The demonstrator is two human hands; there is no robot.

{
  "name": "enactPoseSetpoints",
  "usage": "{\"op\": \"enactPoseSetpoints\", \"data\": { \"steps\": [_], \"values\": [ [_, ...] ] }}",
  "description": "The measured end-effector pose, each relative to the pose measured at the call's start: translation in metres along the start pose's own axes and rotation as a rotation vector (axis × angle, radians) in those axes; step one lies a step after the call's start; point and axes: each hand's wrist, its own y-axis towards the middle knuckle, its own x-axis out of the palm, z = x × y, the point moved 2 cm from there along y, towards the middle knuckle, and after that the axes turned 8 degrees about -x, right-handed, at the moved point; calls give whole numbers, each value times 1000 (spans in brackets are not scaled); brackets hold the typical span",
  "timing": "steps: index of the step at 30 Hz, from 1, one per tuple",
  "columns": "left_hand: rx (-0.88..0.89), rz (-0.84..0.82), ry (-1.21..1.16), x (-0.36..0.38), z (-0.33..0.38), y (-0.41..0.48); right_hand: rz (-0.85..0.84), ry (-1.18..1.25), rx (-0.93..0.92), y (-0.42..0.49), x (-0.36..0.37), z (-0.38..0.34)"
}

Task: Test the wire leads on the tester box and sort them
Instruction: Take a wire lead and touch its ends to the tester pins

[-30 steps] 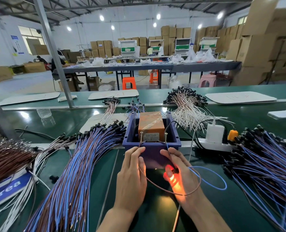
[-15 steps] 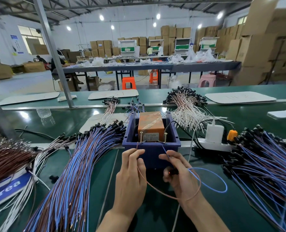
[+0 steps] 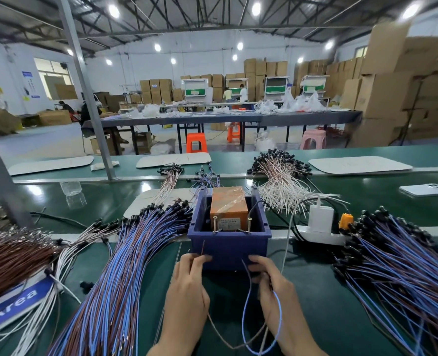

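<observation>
The tester is an orange box [image 3: 229, 205] with two metal posts, set inside a blue bin [image 3: 228, 244] in front of me. My left hand [image 3: 188, 291] pinches the brown wire end, which pokes up beside the bin's front wall. My right hand [image 3: 277, 289] grips the blue wire and the black lamp end of the same wire lead [image 3: 246, 327], which loops below my hands. Both wire ends are off the posts and the lamp is dark.
A big fan of blue-brown leads [image 3: 125, 265] lies left of the bin, another pile [image 3: 402, 273] on the right. Brown leads [image 3: 10, 258] sit far left, white ones [image 3: 282, 183] behind. A white power strip with charger [image 3: 320, 224] stands right of the bin. A phone [image 3: 427, 190] lies far right.
The lamp glowed red in my right hand a second ago and is now dark. Both hands pulled the wire ends down off the posts toward me.
</observation>
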Motion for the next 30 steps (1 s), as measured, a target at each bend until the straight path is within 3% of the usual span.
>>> {"op": "enactPoseSetpoints", "data": {
  "steps": [5, 8, 10, 12, 16, 24, 26, 30],
  "values": [
    [-191, -23, 65, -11, -10, -9, 46, 19, 29, -5, -10, 0],
    [-253, 87, 119, -31, -11, -12, 117, -77, -25, -9, -22, -7],
    [-183, 162, 93, -49, 1, -15, 107, -35, -41, -7, -31, -18],
    [5, 148, -60, -70, 38, -15, 95, -87, -148, 2, -42, -36],
    [224, -109, -292, -90, 125, -9, 136, -435, -543, 29, -64, -95],
    [301, -220, -455, -104, 214, 13, 200, -802, -752, 58, -140, -167],
    [304, -228, -458, -104, 230, 13, 272, -664, -699, 58, -156, -168],
    [297, -266, -620, -105, 261, 17, 480, -114, -374, 55, -183, -157]
  ]
}}
